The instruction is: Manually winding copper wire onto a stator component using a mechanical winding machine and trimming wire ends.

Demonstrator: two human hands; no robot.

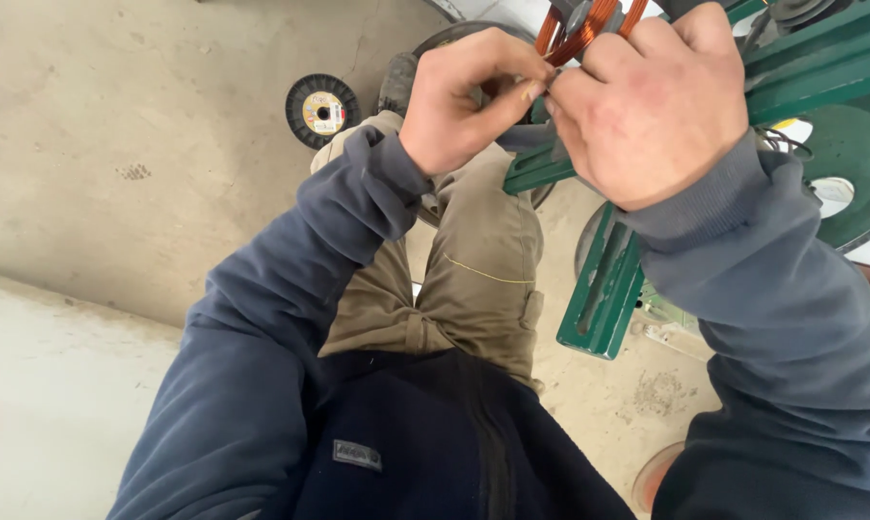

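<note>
Copper wire (pixel 581 31) shines orange and thin, wound in loops at about twelve o'clock, right by my fingers. My left hand (pixel 464 96) is curled up, and its thumb and first finger pinch together at the wire. My right hand (pixel 652 106) is closed like a fist just beside it, at one o'clock, and its fingertips press against the left ones. I think both hands nip the same bit of wire, but the strand is too thin to see well between my fingers.

Under my hands runs a green metal frame (pixel 604 289). It is hard, flat and painted, with straight bars that slant down toward five o'clock. At three o'clock sits a big round green disc (pixel 854 154), smooth on top.

My sleeves are soft dark blue cloth with ribbed cuffs. My trousers (pixel 478 270) are tan and wrinkly, in the middle.

At eleven o'clock, well apart from my hands, a small black spool (pixel 322 111) lies on the rough grey concrete floor (pixel 117 144). It is round with a yellow middle.
</note>
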